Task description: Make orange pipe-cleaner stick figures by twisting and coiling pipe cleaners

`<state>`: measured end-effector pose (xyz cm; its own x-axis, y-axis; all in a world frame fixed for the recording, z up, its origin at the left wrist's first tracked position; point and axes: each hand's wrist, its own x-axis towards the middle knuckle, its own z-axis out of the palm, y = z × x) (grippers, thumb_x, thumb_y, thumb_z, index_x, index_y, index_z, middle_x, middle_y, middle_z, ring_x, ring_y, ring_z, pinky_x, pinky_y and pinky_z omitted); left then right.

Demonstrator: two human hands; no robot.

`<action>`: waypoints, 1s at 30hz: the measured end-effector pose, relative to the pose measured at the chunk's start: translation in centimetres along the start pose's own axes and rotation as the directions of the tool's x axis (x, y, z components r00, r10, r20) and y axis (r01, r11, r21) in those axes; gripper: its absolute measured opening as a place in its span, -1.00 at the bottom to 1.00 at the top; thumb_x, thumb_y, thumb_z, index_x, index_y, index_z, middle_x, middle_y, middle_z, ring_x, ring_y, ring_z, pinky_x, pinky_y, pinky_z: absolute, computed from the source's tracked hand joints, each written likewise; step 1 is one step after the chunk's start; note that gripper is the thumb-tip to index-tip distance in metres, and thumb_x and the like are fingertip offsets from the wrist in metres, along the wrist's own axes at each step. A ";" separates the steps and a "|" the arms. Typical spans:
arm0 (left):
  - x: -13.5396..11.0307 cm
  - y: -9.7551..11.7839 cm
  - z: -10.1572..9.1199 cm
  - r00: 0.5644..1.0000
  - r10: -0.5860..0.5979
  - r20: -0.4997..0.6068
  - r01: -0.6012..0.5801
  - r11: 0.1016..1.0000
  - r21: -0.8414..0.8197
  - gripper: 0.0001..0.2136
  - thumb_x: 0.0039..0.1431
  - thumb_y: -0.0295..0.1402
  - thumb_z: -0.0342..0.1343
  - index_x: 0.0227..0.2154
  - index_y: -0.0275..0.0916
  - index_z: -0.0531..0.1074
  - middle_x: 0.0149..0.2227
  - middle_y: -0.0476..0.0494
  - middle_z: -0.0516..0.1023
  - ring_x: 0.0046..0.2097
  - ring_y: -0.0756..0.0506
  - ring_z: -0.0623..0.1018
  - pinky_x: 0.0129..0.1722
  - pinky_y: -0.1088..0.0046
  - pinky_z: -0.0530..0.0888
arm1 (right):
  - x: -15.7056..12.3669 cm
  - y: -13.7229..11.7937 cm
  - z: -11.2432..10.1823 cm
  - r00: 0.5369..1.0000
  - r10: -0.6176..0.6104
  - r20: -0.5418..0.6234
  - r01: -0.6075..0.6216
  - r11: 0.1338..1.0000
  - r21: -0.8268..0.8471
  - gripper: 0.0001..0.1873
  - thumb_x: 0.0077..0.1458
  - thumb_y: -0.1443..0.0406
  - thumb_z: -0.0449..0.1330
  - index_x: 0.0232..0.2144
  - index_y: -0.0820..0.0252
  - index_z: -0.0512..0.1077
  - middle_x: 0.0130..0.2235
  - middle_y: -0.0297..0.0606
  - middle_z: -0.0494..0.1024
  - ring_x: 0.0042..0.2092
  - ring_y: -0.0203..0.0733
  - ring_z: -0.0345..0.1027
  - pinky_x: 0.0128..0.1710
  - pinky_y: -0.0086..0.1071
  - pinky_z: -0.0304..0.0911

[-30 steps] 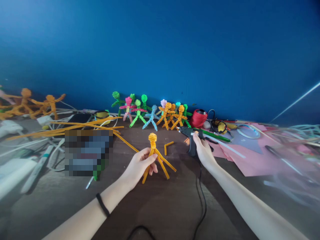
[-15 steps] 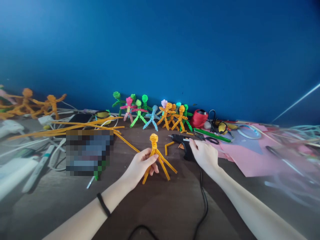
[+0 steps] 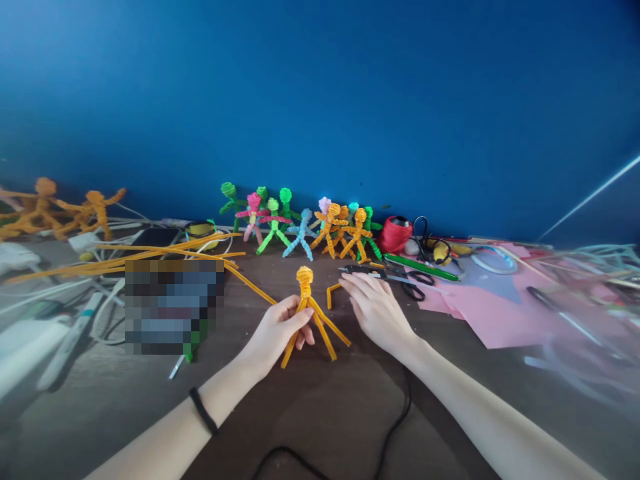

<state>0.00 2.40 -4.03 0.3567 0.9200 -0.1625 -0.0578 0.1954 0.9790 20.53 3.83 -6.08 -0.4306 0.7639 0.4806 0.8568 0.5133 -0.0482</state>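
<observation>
No word, brand or number can be read here. The dark flat thing at left is covered by coarse square blocks. The white marker is too blurred for reading, and on the black glue gun any print is too small to tell.

Held figure is orange, head ribbed in tight coils; from it, wall at 12 o'clock is blue, small figure at 12 light blue. Spool at 2 is red, pen green and paper pink at 3. Strips at 9 are orange, wristband at 7 black, tabletop at 6 dark brown.
</observation>
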 end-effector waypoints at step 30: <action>0.1 -0.1 0.7 0.998 0.046 -0.051 -0.043 0.997 0.069 -0.83 -0.01 -0.29 0.07 -0.48 -0.29 0.24 -0.52 -0.01 0.45 -0.68 0.12 0.37 -0.80 0.69 0.15 | -0.4 -3.1 -1.2 0.951 0.237 -0.197 -0.118 0.871 0.477 -0.92 0.13 0.31 -0.04 -0.39 0.15 0.22 -0.44 -0.28 0.39 -0.41 -0.28 0.26 -0.39 -0.41 0.17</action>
<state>0.64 2.21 -4.04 0.3061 0.9440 -0.1231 -0.0086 0.1321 0.9912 18.38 1.42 -5.04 -0.1508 0.7711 0.6186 0.6616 0.5436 -0.5164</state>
